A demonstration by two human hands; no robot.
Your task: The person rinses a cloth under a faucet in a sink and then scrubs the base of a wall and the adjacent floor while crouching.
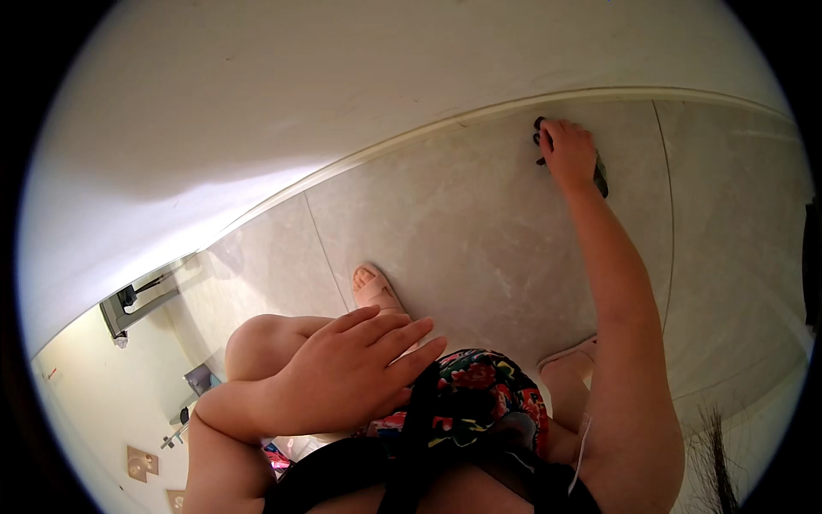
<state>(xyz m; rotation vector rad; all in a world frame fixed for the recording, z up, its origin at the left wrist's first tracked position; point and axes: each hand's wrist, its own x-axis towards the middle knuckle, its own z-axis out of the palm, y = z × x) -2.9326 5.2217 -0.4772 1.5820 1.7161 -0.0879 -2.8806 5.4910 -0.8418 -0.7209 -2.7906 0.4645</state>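
Down at the tiled floor, beside the foot of the wall, my right hand (569, 153) is closed over a dark object (601, 177). Parts of it stick out left of the fingers and below the wrist side; the hand hides its middle, so its kind cannot be told. My left hand (350, 372) is held in front of my body above my bent knee, palm down, with its fingers slightly apart and nothing seen in it. Floral fabric (472, 398) lies just right of this hand.
A pale wall (257, 96) with a light skirting strip (462, 119) runs along the far side. My feet wear pink slippers (379, 292) on large grey floor tiles (462, 225). Bristly dark strands (713, 456) show at the lower right, and a grey frame-like item (119, 315) at the left.
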